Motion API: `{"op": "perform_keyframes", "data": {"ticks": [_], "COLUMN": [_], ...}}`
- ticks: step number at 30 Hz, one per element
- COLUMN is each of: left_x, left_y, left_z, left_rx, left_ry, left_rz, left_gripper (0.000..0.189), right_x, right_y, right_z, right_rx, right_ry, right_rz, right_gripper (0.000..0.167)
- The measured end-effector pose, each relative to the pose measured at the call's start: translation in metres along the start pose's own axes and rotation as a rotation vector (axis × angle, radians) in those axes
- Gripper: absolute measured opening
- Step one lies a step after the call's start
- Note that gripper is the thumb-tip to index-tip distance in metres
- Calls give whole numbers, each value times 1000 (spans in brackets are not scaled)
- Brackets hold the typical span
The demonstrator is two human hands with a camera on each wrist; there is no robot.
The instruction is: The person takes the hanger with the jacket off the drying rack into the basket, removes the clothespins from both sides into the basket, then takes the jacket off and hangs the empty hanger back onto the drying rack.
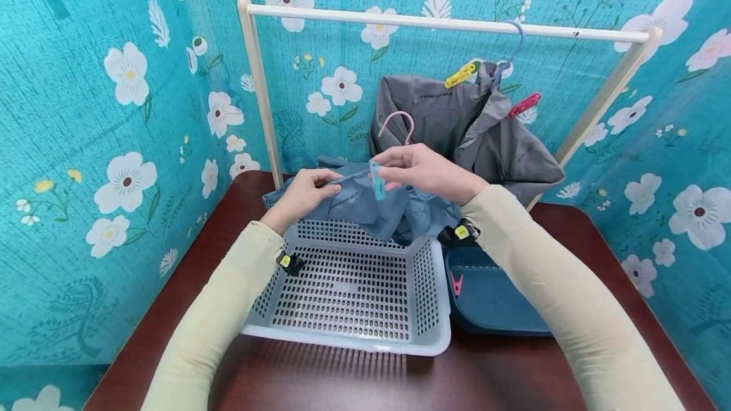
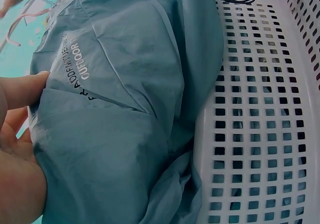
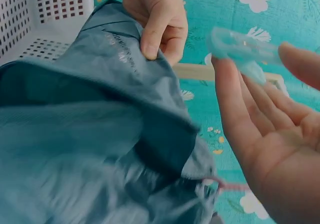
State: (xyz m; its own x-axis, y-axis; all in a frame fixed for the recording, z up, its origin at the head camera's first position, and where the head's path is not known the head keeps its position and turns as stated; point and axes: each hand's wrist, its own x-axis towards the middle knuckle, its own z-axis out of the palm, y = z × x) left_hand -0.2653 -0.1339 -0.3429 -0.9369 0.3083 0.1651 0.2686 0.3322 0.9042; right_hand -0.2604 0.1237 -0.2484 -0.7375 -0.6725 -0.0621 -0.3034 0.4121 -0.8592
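Note:
A blue-grey garment (image 1: 365, 205) with small printed lettering lies bunched over the back rim of the white basket. My left hand (image 1: 305, 195) pinches its upper edge between thumb and fingers; the lettering (image 2: 77, 64) shows close by in the left wrist view. Between the thumb and fingers of my right hand (image 1: 428, 173) is a light blue clothespin (image 1: 377, 181), held just above the cloth. In the right wrist view the clothespin (image 3: 245, 47) is apart from the fabric. A pink hanger (image 1: 398, 116) rises behind the garment, its hook showing and its lower part hidden.
The perforated white basket (image 1: 348, 344) stands in front of a wooden rack with a white rail (image 1: 365, 16). A grey garment (image 1: 428, 113) hangs there on a blue hanger (image 1: 518, 43), with yellow (image 1: 461, 75) and red (image 1: 524, 105) clothespins. A blue tray (image 1: 497, 309) at right holds a pink clothespin (image 1: 457, 284).

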Motion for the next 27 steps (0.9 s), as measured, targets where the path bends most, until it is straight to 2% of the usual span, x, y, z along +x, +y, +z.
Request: {"op": "perform_keyframes", "data": {"ticks": [4,6,10,17,22,27], "left_x": [0,5,4,1,2,3], "left_y": [0,-10,-11,-10,-11,-11], "left_z": [-3,-4,-6,-10,-10,-9], "left_rx": [9,5,9,-10,0,-2], "left_ry": [-3,1,9,42,47,52], "left_rz": [-23,-20,-11,4,-4,-6], "left_gripper": [26,26,26,23,23,22], "right_x": [-14,-22,-35,-49,-56,-64], "right_y": [11,17,28,43,54,65], "right_z": [-6,-8,-8,-16,-25,-30], "right_rx": [17,11,15,15,115,222], "right_ry": [-49,-59,-68,-28,-49,-82], "right_rz": [21,27,24,25,22,56], "right_gripper": [44,45,46,47,49,52]}}
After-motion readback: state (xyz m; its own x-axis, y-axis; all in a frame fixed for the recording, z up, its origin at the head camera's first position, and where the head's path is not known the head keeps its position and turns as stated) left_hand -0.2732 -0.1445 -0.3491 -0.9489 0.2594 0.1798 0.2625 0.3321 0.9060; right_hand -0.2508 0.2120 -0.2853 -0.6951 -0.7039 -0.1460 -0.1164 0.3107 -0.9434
